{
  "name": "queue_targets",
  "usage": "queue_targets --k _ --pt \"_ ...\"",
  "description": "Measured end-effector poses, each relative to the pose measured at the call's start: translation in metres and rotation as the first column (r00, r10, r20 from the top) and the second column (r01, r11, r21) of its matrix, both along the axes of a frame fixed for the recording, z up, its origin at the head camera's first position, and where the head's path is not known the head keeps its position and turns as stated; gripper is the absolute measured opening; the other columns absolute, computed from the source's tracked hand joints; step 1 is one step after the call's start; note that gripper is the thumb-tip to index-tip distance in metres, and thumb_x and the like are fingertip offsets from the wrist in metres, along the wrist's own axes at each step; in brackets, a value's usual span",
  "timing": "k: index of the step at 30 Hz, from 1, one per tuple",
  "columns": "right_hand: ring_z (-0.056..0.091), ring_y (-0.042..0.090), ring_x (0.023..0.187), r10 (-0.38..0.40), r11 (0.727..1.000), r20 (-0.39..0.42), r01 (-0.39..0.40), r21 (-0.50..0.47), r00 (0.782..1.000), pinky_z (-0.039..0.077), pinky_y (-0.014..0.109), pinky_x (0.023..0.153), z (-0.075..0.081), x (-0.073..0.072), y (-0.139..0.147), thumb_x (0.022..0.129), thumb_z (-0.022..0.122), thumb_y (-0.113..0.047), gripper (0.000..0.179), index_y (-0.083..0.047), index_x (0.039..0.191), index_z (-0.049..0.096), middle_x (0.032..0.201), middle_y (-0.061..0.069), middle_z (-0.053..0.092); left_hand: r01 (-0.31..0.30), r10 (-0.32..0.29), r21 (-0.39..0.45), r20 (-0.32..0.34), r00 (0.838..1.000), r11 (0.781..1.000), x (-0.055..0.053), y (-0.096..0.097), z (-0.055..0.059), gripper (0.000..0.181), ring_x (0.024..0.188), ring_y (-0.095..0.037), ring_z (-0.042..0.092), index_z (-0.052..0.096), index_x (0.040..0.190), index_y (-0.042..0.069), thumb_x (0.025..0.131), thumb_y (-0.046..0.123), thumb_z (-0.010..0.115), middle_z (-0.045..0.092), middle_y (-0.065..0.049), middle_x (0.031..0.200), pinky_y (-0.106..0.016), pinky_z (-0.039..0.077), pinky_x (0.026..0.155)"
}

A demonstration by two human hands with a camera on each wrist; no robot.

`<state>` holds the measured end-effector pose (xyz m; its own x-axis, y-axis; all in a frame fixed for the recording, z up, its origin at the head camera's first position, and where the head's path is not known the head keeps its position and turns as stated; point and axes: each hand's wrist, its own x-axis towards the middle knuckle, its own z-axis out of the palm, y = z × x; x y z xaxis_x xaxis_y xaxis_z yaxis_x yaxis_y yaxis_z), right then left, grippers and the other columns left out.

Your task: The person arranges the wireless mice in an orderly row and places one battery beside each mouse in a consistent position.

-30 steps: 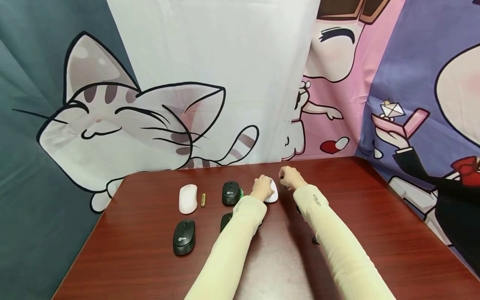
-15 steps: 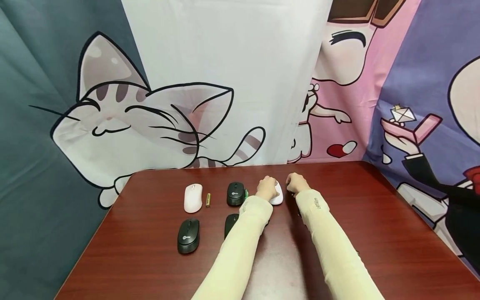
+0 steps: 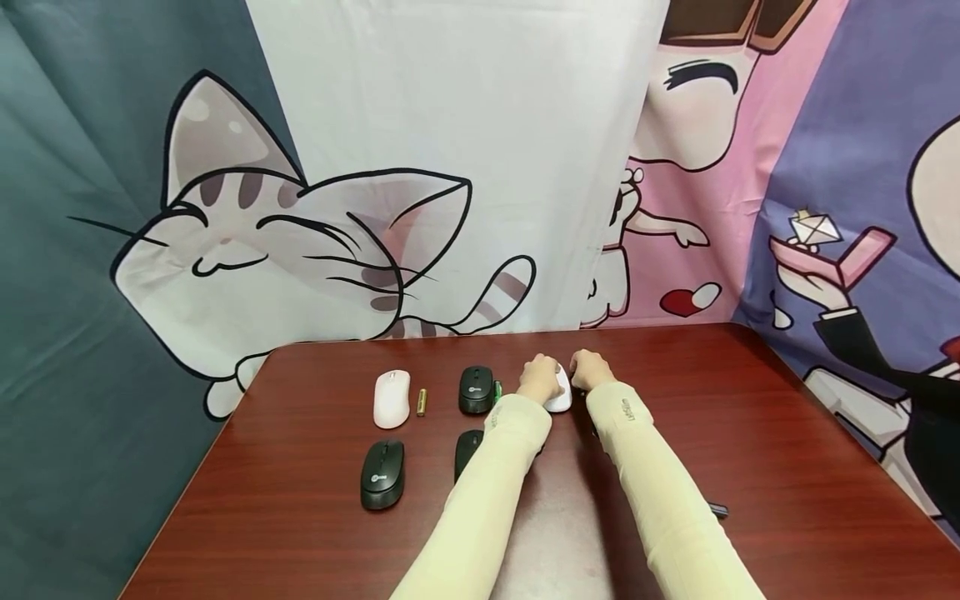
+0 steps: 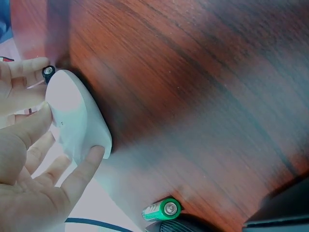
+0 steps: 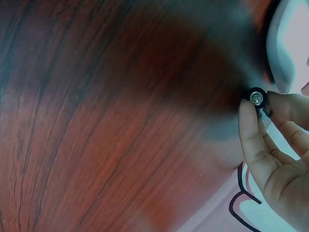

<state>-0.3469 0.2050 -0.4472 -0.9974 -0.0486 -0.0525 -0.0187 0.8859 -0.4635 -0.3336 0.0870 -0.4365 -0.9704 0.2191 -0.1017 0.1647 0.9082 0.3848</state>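
My left hand (image 3: 538, 379) grips a white computer mouse (image 4: 72, 108) by its sides near the far edge of the table. Thumb and fingers lie along the mouse in the left wrist view. Just to the right, my right hand (image 3: 591, 370) pinches a dark battery (image 5: 256, 98) between thumb and finger, low at the tabletop. One metal end of the battery faces the camera. In the left wrist view, the battery appears right beside the narrow end of the white mouse. A green battery (image 4: 161, 209) lies to the left, beside a black mouse (image 3: 476, 389).
Further left lie another white mouse (image 3: 392, 398), a gold battery (image 3: 422, 402) and a black mouse (image 3: 382, 475). My left sleeve partly covers another black mouse (image 3: 467, 448). A small dark object (image 3: 718, 510) shows beside my right sleeve. A printed curtain (image 3: 450, 100) hangs behind the table.
My right hand has come down and closer to the white mouse with the battery. The left hand has stayed on the mouse. The head view has shifted slightly.
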Motion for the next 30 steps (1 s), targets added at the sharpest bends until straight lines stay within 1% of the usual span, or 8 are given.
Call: queue_targets --k 4,8,13,15,21,24,28,30 --pt "0.059 0.033 0.075 -0.003 1.0 0.001 0.003 -0.002 1.0 0.049 0.044 0.071 -0.0025 -0.0011 0.0003 0.067 0.062 0.005 0.016 0.003 0.083 0.062 0.086 0.021 0.066 -0.004 0.004 -0.001 0.001 1.0 1.0 -0.0006 0.0023 -0.0018 0.035 0.109 -0.029 0.056 0.067 0.114 0.013 0.08 0.02 0.075 0.058 -0.008 0.12 -0.037 0.052 0.082" --pt "0.059 0.034 0.077 -0.003 1.0 -0.004 0.003 -0.001 1.0 0.049 0.045 0.072 -0.0032 -0.0016 0.0003 0.067 0.063 0.005 0.017 0.004 0.085 0.063 0.088 0.022 0.066 -0.018 0.018 -0.002 -0.006 1.0 1.0 -0.002 0.004 -0.0018 0.033 0.108 -0.029 0.056 0.068 0.111 0.014 0.079 0.021 0.076 0.059 -0.008 0.118 -0.037 0.052 0.08" --pt "0.059 0.034 0.078 -0.005 1.0 0.012 0.005 0.008 1.0 0.05 0.044 0.071 -0.0048 -0.0032 -0.0012 0.068 0.063 0.004 0.018 0.003 0.086 0.063 0.09 0.022 0.066 -0.029 0.029 -0.008 -0.006 1.0 1.0 -0.003 0.0033 -0.0017 0.033 0.107 -0.028 0.057 0.069 0.11 0.014 0.078 0.021 0.077 0.059 -0.007 0.117 -0.037 0.053 0.08" --pt "0.059 0.034 0.079 0.006 1.0 0.021 -0.007 0.018 1.0 0.049 0.044 0.071 -0.0051 -0.004 -0.0021 0.069 0.062 0.003 0.02 0.003 0.088 0.062 0.092 0.022 0.066 -0.028 0.028 -0.011 -0.006 1.0 1.0 -0.0035 0.0024 -0.0018 0.034 0.108 -0.028 0.057 0.069 0.11 0.014 0.078 0.022 0.077 0.059 -0.007 0.118 -0.037 0.053 0.08" --pt "0.059 0.036 0.085 0.062 0.997 0.037 -0.063 0.036 0.997 0.049 0.047 0.077 -0.0034 -0.0028 -0.0007 0.069 0.059 0.001 0.029 0.004 0.099 0.06 0.1 0.024 0.065 -0.019 0.019 -0.031 -0.006 1.0 0.999 -0.004 0.0036 -0.0024 0.035 0.108 -0.029 0.057 0.068 0.112 0.015 0.079 0.023 0.076 0.059 -0.007 0.12 -0.037 0.052 0.082" --pt "0.059 0.035 0.083 0.067 0.997 0.031 -0.068 0.042 0.997 0.049 0.047 0.076 -0.0025 -0.0034 -0.001 0.068 0.059 0.003 0.029 0.004 0.097 0.061 0.1 0.024 0.065 -0.017 0.017 -0.032 0.003 1.0 0.999 -0.0042 0.0026 -0.0016 0.035 0.109 -0.029 0.056 0.068 0.114 0.015 0.08 0.023 0.075 0.058 -0.007 0.121 -0.037 0.052 0.082" --pt "0.058 0.033 0.078 0.066 0.997 0.017 -0.067 0.048 0.998 0.049 0.046 0.073 -0.0043 -0.0035 -0.0004 0.067 0.059 0.005 0.025 0.004 0.092 0.063 0.096 0.022 0.065 -0.004 0.005 -0.031 0.016 1.0 1.0 -0.0031 0.0017 -0.001 0.037 0.11 -0.029 0.055 0.066 0.116 0.015 0.082 0.023 0.074 0.057 -0.008 0.123 -0.038 0.052 0.082" --pt "0.058 0.032 0.078 0.071 0.996 0.012 -0.071 0.046 0.997 0.049 0.045 0.072 -0.005 -0.0024 0.0004 0.067 0.059 0.005 0.026 0.004 0.093 0.063 0.095 0.022 0.066 0.0 0.001 -0.034 0.017 1.0 0.999 -0.0022 0.0019 -0.0018 0.037 0.11 -0.029 0.055 0.066 0.117 0.015 0.082 0.023 0.073 0.057 -0.007 0.124 -0.037 0.052 0.081"
